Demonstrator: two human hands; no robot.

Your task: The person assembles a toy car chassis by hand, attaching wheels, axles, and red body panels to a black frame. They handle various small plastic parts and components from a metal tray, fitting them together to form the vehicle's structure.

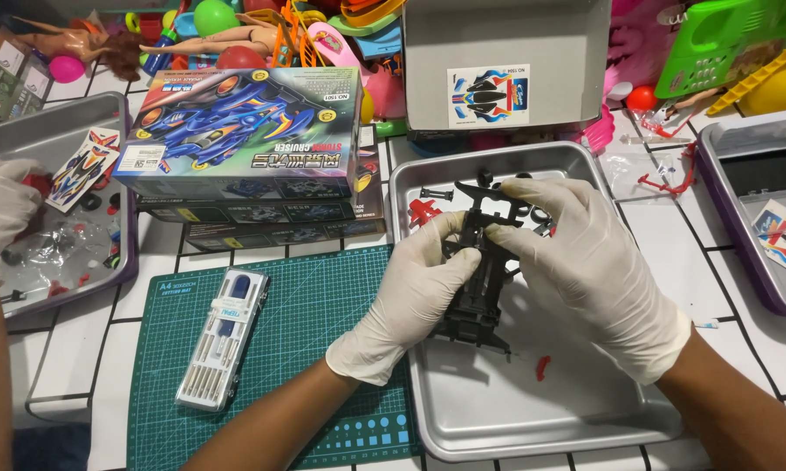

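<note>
Head view: gloved left hand and right hand pinch a black toy car frame over a metal tray, fingers closed on its front end. Small red parts lie loose in the tray; a slipping grip could likely scatter them.

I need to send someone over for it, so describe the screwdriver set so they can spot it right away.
Find the green cutting mat left of the middle metal tray. The screwdriver set lies on the mat's left part: a long clear case holding a blue handle and a row of silver bits, the only thing resting on the mat.
</note>
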